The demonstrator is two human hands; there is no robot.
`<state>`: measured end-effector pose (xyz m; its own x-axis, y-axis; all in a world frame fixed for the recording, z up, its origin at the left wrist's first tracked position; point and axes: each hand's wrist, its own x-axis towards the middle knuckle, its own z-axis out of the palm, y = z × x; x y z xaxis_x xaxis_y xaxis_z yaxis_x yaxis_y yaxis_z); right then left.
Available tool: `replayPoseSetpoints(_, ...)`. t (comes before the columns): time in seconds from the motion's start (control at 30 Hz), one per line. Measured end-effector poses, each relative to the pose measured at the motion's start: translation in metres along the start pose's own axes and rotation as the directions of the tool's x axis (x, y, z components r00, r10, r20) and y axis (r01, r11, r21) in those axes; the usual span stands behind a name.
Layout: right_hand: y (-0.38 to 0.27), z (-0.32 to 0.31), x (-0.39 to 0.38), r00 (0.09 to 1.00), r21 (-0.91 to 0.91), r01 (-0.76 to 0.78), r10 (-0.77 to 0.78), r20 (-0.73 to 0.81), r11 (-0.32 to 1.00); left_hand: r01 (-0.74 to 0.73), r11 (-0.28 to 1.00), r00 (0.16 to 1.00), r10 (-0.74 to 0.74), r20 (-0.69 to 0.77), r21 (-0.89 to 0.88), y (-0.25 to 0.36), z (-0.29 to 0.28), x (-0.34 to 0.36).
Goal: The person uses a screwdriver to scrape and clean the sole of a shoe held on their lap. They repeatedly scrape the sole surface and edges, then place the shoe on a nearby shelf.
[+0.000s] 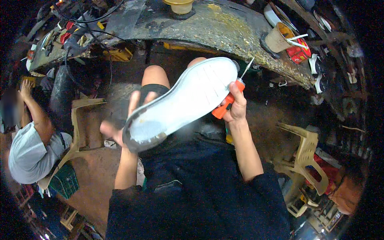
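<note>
A: Where's the shoe sole [184, 100]?
B: Slanting over the lap [210, 129], white face showing, between the two hands.
A: How do they hold?
B: The right hand [237, 105] has its fingers wrapped around an orange tool [219, 112] with a thin metal shaft, at the sole's edge. The left hand [120, 132] is blurred behind the other end, fingers spread apart; I can't tell whether it touches.
A: Farther out?
B: A table [224, 32] ahead, with a beige cup [277, 39] and red can [298, 55] toward its right end

stained workbench [232, 30] | beige cup [275, 42] | red can [297, 55] | green crate [66, 181]
</note>
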<state>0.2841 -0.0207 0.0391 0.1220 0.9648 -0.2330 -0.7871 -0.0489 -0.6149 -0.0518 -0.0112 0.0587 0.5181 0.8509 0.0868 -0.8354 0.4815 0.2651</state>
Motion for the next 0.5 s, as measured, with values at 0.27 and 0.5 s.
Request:
replayPoseSetpoints(0.27,-0.005,0.027,0.010,0.994,-0.338,-0.070,0.092,0.052,0.939,0.605,0.768,0.792,-0.556,0.251,-0.208,-0.047,-0.024,0.056)
replayPoseSetpoints(0.5,-0.021,0.035,0.000,0.997,-0.994,0.038,-0.075,0.030,0.106,0.491,0.866,0.837,-0.498,-0.226,-0.090,0.008,-0.028,0.018)
